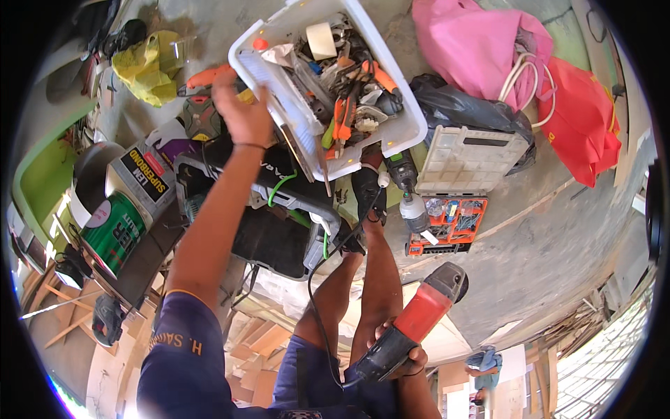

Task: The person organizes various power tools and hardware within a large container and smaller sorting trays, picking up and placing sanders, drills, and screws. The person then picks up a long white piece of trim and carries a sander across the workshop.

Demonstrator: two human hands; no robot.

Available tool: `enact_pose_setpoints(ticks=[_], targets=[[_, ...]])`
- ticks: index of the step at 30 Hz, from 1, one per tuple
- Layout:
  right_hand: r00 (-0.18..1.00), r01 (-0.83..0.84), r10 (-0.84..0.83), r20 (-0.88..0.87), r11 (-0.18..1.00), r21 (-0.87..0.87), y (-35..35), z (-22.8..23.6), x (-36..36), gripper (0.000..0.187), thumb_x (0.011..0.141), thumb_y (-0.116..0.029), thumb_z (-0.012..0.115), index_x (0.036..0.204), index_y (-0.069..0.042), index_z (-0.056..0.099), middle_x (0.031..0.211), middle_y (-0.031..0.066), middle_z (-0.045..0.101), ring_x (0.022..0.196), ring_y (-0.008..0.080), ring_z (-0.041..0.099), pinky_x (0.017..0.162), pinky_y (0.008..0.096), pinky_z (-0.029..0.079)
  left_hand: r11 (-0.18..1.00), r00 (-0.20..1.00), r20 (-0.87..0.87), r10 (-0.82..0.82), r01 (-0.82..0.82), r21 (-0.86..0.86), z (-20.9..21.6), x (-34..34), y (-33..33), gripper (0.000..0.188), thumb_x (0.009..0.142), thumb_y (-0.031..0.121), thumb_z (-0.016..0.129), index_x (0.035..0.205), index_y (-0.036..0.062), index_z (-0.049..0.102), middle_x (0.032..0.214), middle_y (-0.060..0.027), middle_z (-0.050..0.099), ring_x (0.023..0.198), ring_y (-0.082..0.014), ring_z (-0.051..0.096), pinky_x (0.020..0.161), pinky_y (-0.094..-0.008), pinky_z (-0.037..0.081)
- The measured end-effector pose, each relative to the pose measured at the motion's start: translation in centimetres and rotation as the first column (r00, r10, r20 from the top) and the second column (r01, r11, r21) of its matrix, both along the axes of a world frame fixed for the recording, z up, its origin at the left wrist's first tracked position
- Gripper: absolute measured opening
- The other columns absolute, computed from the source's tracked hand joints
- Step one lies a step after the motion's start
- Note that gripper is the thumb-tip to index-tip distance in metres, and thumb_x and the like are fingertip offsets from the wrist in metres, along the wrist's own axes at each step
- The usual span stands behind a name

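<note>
My right hand [403,355] is wrapped round the black body of a red and black angle grinder [422,311], held over my lap with its head up to the right. A black cord runs from its rear end up past my leg. Stretched out to the far left, my left hand [242,115] is open, its fingers apart and slightly blurred. It is beside the left wall of a white plastic bin [279,117] and next to an orange-handled tool [208,75]. Inside the bin lie orange-handled pliers [342,117], a roll of white tape [321,40] and jumbled hand tools.
A cordless drill [403,174] stands by an open orange organizer box [453,223] of small hardware. Pink [481,42] and red bags [583,126] lie at the far right. On the left are a green can [115,234], a grey-black machine [279,195] and a yellow bag [146,66].
</note>
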State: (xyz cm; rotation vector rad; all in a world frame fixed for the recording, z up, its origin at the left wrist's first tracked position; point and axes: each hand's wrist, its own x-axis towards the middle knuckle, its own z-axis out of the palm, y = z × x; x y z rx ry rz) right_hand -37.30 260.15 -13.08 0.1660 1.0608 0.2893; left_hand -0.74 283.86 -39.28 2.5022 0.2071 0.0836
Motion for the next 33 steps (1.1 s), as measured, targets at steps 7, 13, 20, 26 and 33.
enact_pose_setpoints(ticks=[7, 13, 20, 26, 33], targets=[[0.996, -0.083, 0.084, 0.008, 0.996, -0.031, 0.2, -0.4, -0.6, 0.08, 0.06, -0.026, 0.077, 0.123, 0.004, 0.038, 0.113, 0.0214, 0.052, 0.104, 0.0342, 0.055, 0.088, 0.0445, 0.047, 0.361, 0.409, -0.499, -0.764, 0.912, 0.194, -4.8, -4.9, -11.2, 0.061, 0.067, 0.027, 0.069, 0.123, 0.0122, 0.048, 0.132, -0.0144, 0.038, 0.125, -0.031, 0.034, 0.102, -0.0474, 0.028], [0.997, -0.072, 0.072, -0.003, 0.995, -0.068, -0.2, -0.4, -0.8, 0.075, 0.065, -0.031, 0.073, 0.121, 0.002, 0.036, 0.107, 0.0185, 0.05, 0.098, 0.0346, 0.055, 0.082, 0.0422, 0.049, -0.01, 0.192, -0.714, -0.673, 0.963, 0.269, -4.2, -2.2, -14.5, 0.083, 0.067, 0.046, 0.066, 0.138, 0.0231, 0.032, 0.133, -0.0044, 0.04, 0.128, -0.0292, 0.029, 0.099, -0.0644, 0.015], [1.0, -0.005, 0.006, 0.013, 0.995, -0.097, -0.4, -0.5, -1.4, 0.076, 0.064, -0.028, 0.075, 0.121, 0.004, 0.037, 0.108, 0.0192, 0.05, 0.099, 0.034, 0.055, 0.085, 0.0429, 0.049, 0.037, 0.169, -0.92, -0.354, 0.985, 0.167, -1.9, -0.1, -14.8, 0.078, 0.064, 0.048, 0.067, 0.131, 0.0179, 0.043, 0.131, -0.0074, 0.043, 0.123, -0.0255, 0.035, 0.098, -0.0596, 0.02], [1.0, -0.008, 0.01, 0.011, 0.991, -0.135, -0.6, -0.1, -0.8, 0.077, 0.063, -0.027, 0.076, 0.121, 0.005, 0.037, 0.109, 0.0194, 0.051, 0.102, 0.0316, 0.055, 0.089, 0.0438, 0.047, -0.024, 0.201, -0.896, -0.397, 0.973, 0.229, -1.9, -0.1, -13.6, 0.078, 0.065, 0.048, 0.065, 0.132, 0.0169, 0.041, 0.133, -0.0083, 0.04, 0.124, -0.0292, 0.034, 0.098, -0.0604, 0.02], [0.997, 0.068, -0.065, 0.032, 0.992, -0.104, -0.7, -0.2, -1.0, 0.076, 0.064, -0.026, 0.075, 0.121, 0.006, 0.037, 0.111, 0.0197, 0.05, 0.105, 0.0307, 0.053, 0.095, 0.0442, 0.043, 0.093, 0.243, -0.939, -0.245, 0.969, 0.227, -1.7, -2.5, -15.8, 0.086, 0.062, 0.039, 0.071, 0.138, 0.0242, 0.032, 0.14, -0.0088, 0.032, 0.13, -0.0433, 0.021, 0.091, -0.0655, 0.025]])
